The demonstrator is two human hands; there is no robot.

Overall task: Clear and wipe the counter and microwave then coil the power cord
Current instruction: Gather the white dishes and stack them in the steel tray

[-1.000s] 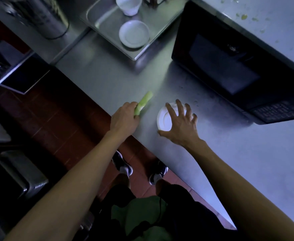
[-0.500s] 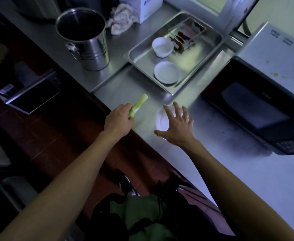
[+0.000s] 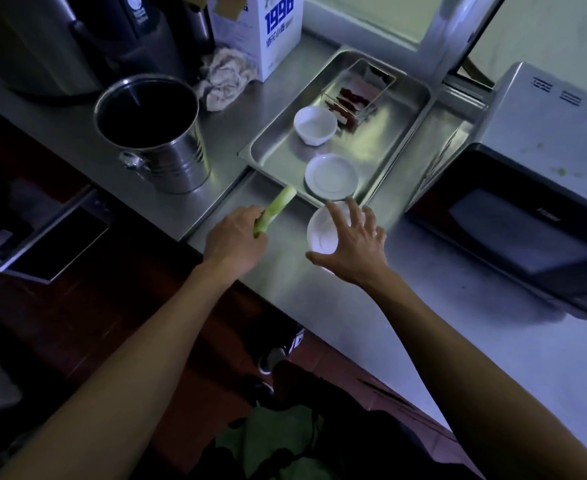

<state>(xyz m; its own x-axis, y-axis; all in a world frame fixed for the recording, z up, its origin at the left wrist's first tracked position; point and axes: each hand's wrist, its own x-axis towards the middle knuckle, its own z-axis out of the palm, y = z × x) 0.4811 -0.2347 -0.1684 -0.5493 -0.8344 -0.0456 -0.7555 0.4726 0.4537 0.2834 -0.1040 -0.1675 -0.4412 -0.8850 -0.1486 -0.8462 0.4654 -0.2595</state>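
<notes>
My left hand (image 3: 235, 242) is closed around a pale green vegetable stalk (image 3: 278, 207), whose free end points toward the steel tray (image 3: 382, 157). My right hand (image 3: 352, 245) grips a small white dish (image 3: 321, 233) from above with spread fingers, just in front of the tray's near edge. The dish looks tilted and lifted off the steel counter (image 3: 406, 323). The black microwave (image 3: 527, 230) stands to the right, with green specks on its pale top (image 3: 548, 133). A crumpled cloth (image 3: 224, 83) lies behind the bucket. No power cord shows.
The tray holds a white bowl (image 3: 314, 125), a white saucer (image 3: 332, 176) and a wire rack (image 3: 358, 95). A steel bucket (image 3: 153, 133) stands left of it. A white carton (image 3: 271, 32) and dark appliances (image 3: 77, 39) line the back. The counter's front edge runs diagonally below my hands.
Both hands have moved away from the microwave toward the tray, carrying the stalk and the dish. My view has swung up, bringing the bucket, carton and cloth into sight.
</notes>
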